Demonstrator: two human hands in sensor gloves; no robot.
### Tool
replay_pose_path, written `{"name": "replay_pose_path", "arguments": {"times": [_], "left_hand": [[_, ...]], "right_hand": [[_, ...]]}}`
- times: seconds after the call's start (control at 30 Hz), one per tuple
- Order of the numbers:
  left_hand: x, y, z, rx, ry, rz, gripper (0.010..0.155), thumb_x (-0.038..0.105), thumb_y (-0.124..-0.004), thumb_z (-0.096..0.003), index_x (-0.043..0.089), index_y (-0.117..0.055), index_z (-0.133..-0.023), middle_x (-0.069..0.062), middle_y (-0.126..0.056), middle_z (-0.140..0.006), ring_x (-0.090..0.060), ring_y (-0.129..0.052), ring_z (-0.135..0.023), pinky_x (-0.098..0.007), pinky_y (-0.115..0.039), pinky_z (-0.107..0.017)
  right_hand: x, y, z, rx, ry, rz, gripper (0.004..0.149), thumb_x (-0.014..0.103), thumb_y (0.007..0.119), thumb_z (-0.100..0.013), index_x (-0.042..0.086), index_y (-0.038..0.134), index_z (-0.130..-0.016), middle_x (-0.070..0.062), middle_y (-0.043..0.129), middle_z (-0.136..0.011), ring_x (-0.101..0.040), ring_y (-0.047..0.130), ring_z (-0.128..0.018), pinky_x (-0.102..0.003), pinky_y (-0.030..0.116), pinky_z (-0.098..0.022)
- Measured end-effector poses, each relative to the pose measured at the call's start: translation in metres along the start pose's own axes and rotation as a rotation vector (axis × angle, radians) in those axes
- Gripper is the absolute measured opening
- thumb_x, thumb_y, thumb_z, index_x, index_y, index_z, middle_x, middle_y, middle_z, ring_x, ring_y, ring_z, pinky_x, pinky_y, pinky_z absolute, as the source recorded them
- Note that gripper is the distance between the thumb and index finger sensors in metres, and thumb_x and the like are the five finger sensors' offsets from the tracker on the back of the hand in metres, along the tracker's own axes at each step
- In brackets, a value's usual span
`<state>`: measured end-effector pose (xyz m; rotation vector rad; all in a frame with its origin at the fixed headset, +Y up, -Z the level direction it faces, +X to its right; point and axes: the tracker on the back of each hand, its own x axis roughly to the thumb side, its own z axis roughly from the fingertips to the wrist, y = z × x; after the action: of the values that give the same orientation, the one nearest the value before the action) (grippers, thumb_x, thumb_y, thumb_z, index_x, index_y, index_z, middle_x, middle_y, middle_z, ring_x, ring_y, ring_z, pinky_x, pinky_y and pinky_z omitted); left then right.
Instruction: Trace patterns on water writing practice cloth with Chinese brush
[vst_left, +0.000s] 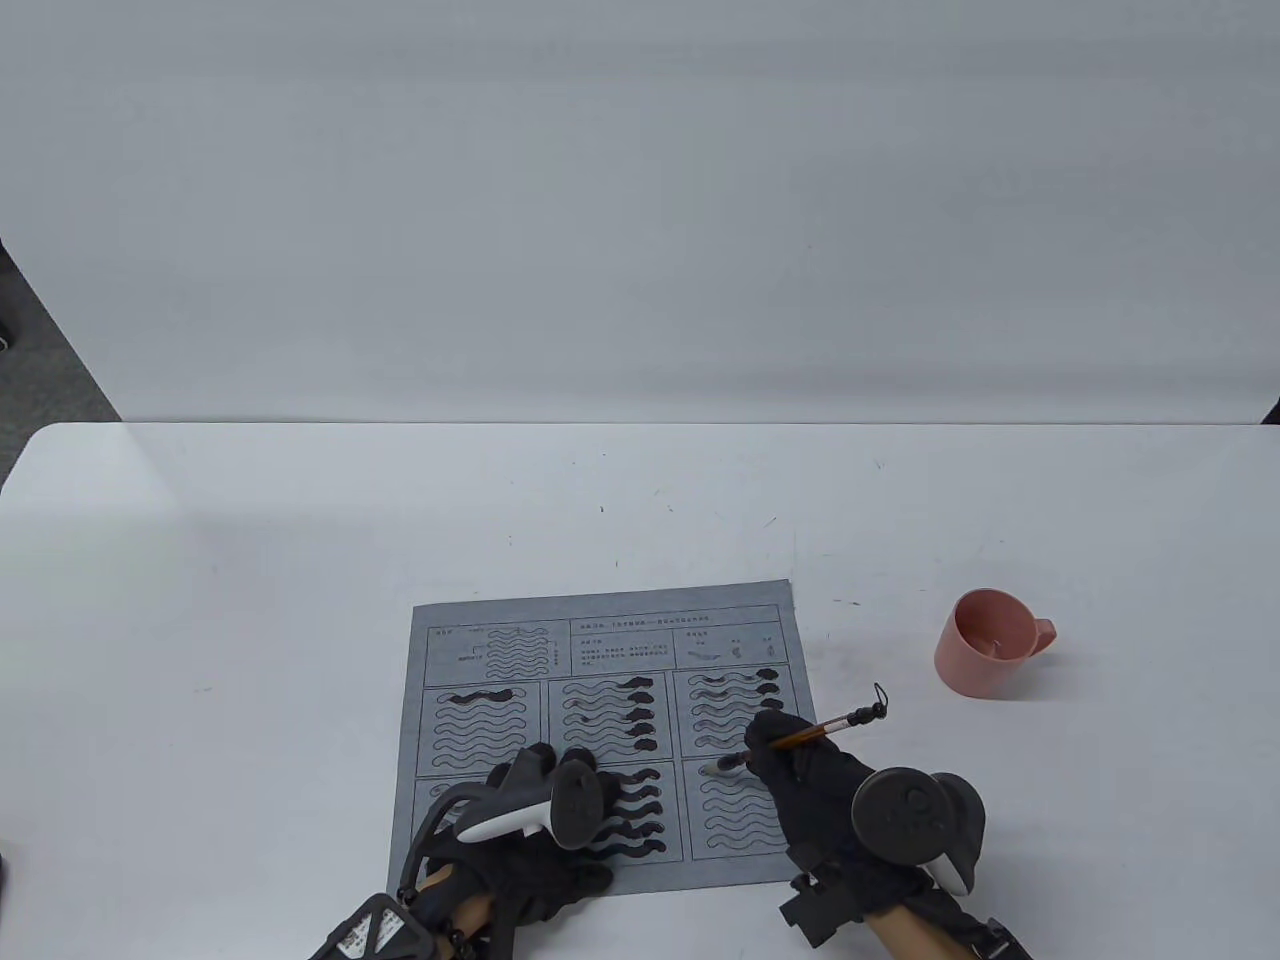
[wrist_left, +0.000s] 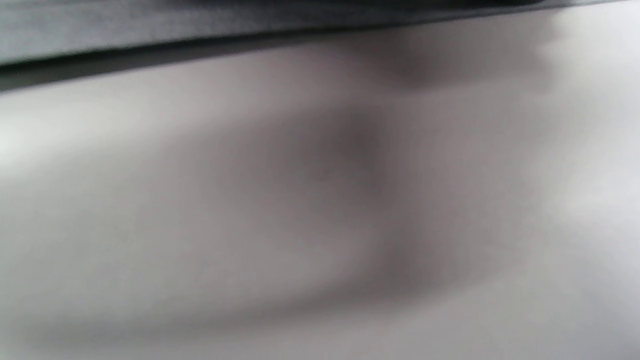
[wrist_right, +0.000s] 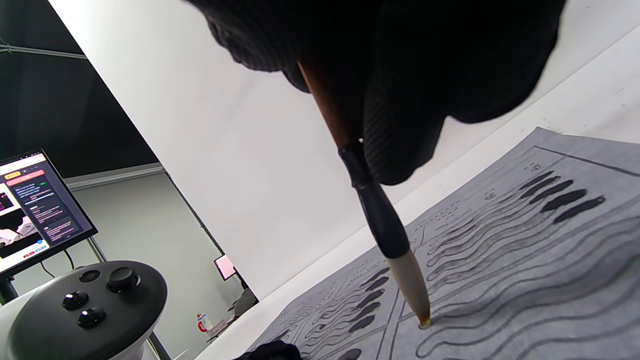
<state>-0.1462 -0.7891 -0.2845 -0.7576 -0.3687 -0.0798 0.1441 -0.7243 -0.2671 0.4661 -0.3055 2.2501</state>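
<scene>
Brush (wrist_right: 380, 220) tip is touching the grey cloth (vst_left: 600, 640) at the lower-right panel's top-left corner, on the white table (vst_left: 250, 560). A pink cup (vst_left: 985, 645) stands well right. Right hand (vst_left: 830, 790) pinches the brush; left hand (vst_left: 530, 820) rests on the cloth, grip unclear.

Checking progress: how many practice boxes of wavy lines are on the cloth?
6, in two rows of three on the cloth. The left hand covers much of the bottom-left box; the brush touches the bottom-right one.
</scene>
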Motion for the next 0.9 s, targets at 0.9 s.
{"name": "replay_pose_path", "arguments": {"times": [0.9], "left_hand": [[0.0001,0.0,0.0001,-0.005,0.004,-0.001,0.085,0.065,-0.049,-0.0451,0.047,0.016,-0.097,0.01,0.029,-0.105,-0.033,0.026,-0.099,-0.06,0.003,-0.074]], "right_hand": [[-0.0012,0.0006,-0.0011,0.029,-0.003,0.049,0.042,0.026,0.067,-0.056,0.005,0.068,-0.092,-0.021,0.087,-0.089,-0.038,0.103,-0.066,-0.062,0.08,-0.051]]}}
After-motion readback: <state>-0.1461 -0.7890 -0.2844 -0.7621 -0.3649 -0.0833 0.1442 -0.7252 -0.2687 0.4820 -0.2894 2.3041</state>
